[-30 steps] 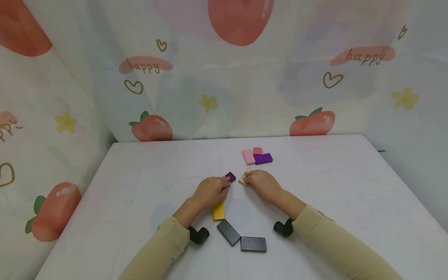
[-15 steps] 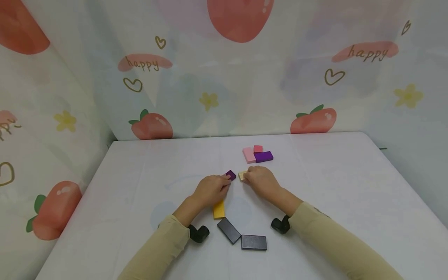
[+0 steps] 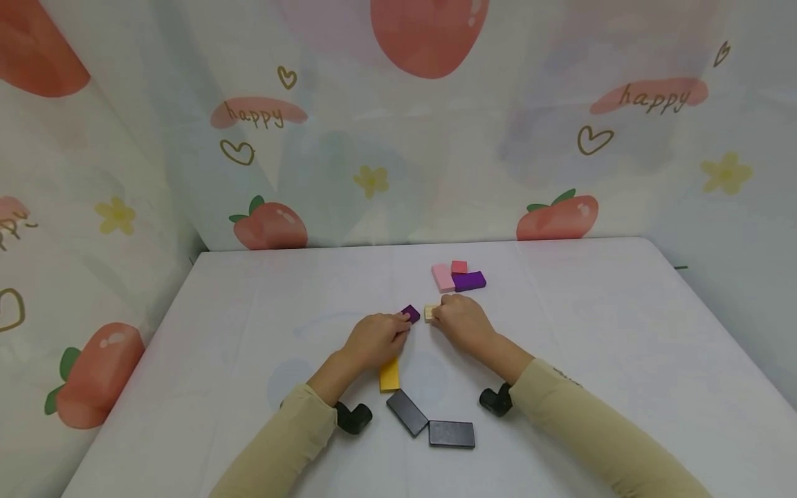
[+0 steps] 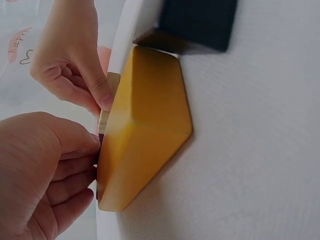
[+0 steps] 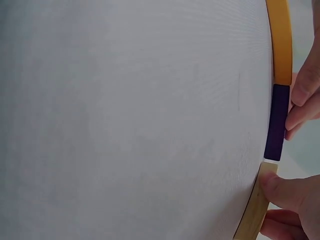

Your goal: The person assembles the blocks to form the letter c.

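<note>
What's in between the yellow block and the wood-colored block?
The dark purple block lies between the yellow block and the wood-colored block; the right wrist view shows it.

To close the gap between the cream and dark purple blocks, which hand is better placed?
Probably the right hand: it pinches the cream block, while the left hand touches the dark purple block beside the yellow block.

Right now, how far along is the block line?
Looks done: two grey blocks and the yellow block lie end to end in a bent line.
In hand: the left hand holds the plum block at the line's end; the right hand pinches the cream block, a small gap away.
Probably left: pink block, red block and violet block, grouped beyond the hands.
</note>
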Demonstrator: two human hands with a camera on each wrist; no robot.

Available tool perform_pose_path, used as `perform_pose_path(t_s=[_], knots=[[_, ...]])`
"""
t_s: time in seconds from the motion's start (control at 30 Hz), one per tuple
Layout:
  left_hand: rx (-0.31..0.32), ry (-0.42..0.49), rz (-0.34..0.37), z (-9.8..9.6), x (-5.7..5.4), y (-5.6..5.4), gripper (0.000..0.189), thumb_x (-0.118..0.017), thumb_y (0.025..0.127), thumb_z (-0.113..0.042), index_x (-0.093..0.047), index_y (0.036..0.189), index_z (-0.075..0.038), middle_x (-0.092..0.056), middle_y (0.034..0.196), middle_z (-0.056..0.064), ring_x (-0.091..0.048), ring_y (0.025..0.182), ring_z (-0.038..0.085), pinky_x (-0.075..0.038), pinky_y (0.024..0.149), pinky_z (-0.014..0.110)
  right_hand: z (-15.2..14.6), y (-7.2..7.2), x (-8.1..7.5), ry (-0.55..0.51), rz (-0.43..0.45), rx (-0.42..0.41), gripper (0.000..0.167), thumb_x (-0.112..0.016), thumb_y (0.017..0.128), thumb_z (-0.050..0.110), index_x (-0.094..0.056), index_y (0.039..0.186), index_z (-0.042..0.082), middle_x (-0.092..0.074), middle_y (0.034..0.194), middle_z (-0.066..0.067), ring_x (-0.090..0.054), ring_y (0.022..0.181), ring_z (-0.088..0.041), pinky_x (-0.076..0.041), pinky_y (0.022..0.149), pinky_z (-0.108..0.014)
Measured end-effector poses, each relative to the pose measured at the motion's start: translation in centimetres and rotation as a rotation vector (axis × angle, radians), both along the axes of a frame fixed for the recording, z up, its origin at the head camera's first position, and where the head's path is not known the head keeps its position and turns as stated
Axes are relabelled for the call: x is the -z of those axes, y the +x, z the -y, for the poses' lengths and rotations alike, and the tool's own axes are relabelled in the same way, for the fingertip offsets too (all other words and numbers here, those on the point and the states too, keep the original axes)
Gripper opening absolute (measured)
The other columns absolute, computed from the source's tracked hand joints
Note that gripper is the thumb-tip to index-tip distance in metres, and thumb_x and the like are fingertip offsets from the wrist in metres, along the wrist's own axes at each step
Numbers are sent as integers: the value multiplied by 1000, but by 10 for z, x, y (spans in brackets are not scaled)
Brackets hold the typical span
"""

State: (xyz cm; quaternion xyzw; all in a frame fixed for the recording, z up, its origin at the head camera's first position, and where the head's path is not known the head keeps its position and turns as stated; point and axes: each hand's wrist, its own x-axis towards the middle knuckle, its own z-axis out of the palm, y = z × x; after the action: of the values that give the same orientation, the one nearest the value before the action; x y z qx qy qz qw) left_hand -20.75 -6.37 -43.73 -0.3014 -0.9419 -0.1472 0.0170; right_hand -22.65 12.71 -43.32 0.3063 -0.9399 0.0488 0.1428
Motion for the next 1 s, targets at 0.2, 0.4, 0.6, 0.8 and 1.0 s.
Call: perform_pose_path(t_s=[0.2,0.4,0.6,0.8,1.0], knots=[[6,7,-2,1,-1,1,26,-59,90,-18,-67,112,-7,-63,115,1,-56,110,16,-44,91,32,1,-2,-1,-2,14,13,12,-76,75,16,-73,81,5,-56,67,-6,-52,58,-16,-49,57,-27],[18,11,-14,1,1,0,25,-59,90,-18,-68,111,-6,-63,114,1,-57,109,17,-44,90,32,2,-4,0,-11,16,19,12,-76,75,15,-72,81,5,-55,69,-6,-54,61,-18,-50,59,-28],[12,6,-12,1,1,0,25,-59,90,-18,-67,111,-6,-63,115,1,-57,108,17,-45,90,32,2,-7,-1,-11,25,5,10,-77,74,14,-72,79,6,-53,68,-5,-50,59,-16,-48,57,-27],[10,12,-12,1,-1,1,25,-59,90,-17,-67,111,-6,-63,114,1,-57,108,17,-45,90,32,2,-9,0,-9,4,-10,10,-77,74,13,-73,79,6,-55,68,-5,-51,60,-15,-49,58,-26],[6,7,-2,1,-1,1,26,-59,90,-18,-67,112,-6,-62,115,0,-57,108,18,-45,90,32,2,-10,2,-12,-14,-20,9,-77,74,13,-73,79,6,-56,68,-5,-52,61,-15,-49,58,-27]])
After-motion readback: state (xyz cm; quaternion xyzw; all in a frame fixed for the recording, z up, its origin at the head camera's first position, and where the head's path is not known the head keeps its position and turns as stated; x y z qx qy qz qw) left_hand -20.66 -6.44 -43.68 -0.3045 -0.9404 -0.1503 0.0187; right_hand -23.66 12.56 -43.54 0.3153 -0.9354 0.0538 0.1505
